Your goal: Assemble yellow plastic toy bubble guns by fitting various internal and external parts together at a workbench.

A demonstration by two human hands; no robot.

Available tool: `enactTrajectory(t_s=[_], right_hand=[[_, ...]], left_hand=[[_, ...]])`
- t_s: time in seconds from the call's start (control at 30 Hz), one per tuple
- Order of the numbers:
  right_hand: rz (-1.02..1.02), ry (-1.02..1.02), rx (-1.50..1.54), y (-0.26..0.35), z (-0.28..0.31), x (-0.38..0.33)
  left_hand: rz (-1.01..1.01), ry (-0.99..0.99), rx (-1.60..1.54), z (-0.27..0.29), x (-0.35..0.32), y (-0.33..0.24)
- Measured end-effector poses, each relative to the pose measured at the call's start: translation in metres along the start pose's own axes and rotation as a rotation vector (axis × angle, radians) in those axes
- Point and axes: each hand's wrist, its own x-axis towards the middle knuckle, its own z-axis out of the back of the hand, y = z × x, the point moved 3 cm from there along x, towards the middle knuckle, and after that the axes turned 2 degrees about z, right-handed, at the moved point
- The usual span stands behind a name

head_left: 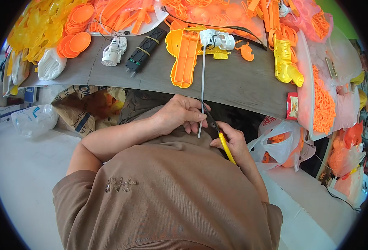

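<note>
Between its thumb and fingers, my left hand (178,112) pinches a thin whitish tube (203,79). The tube runs up over the table edge to a white plastic mechanism (220,40). That mechanism rests on an orange and yellow toy gun shell (186,58), which lies open side up. My right hand (236,143) is closed around yellow-handled pliers (227,151). Their dark jaws are close to the tube by my left fingers; whether they touch it I cannot tell.
On the grey table (146,85) lie another white mechanism (114,51), a black battery holder (144,51) and a yellow gun-shaped part (287,62). Orange discs (74,41) and yellow parts (38,31) are heaped at the far left. A tub of orange rings (323,102) stands right. Bags hang below.
</note>
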Motion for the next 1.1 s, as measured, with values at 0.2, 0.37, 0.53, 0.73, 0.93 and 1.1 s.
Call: enactTrajectory(t_s=[0.2,0.37,0.53,0.73,0.93,1.1], right_hand=[[0.040,0.019,-0.109,0.006,0.011,0.001],[0.019,-0.114,-0.128,0.018,0.059,0.001],[-0.004,-0.364,-0.563,0.019,0.107,0.013],[0.099,-0.341,-0.812,0.014,0.131,0.045],[0.090,-0.355,-0.991,0.015,0.130,0.064],[0.234,-0.475,-0.888,0.045,0.104,0.060]], left_hand=[[0.015,-0.001,0.060,0.003,-0.005,-0.003],[-0.110,0.002,0.135,-0.004,-0.032,-0.017],[-0.704,-0.393,0.123,0.027,-0.094,-0.063],[-1.133,-1.557,0.629,0.180,-0.201,-0.110],[-0.994,-1.588,0.709,0.257,-0.237,-0.106],[-0.810,-1.674,1.218,0.260,-0.231,-0.103]])
